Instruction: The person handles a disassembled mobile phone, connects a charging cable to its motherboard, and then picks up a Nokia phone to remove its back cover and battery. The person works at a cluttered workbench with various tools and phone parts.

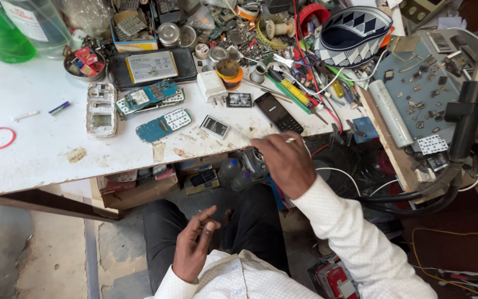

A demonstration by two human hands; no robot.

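My right hand (283, 161) reaches over the front edge of the white worktable (40, 149), fingers curled, just below a black keypad phone (277, 112). I cannot tell whether it pinches something small. My left hand (196, 243) hovers over my lap with loosely spread fingers, holding nothing. On the table to the left lie a small battery (214, 127), a blue phone circuit board with keypad (164, 125), another board (149, 97) and a white phone frame (102, 109).
A white charger (212, 87), a smartphone lying back up (152, 67), screwdrivers and wires (300, 88), a red rubber band (0, 138), green and clear bottles (1, 30), a patterned cap (352, 34), and a hot-air tool on a stand (468, 111) crowd the area.
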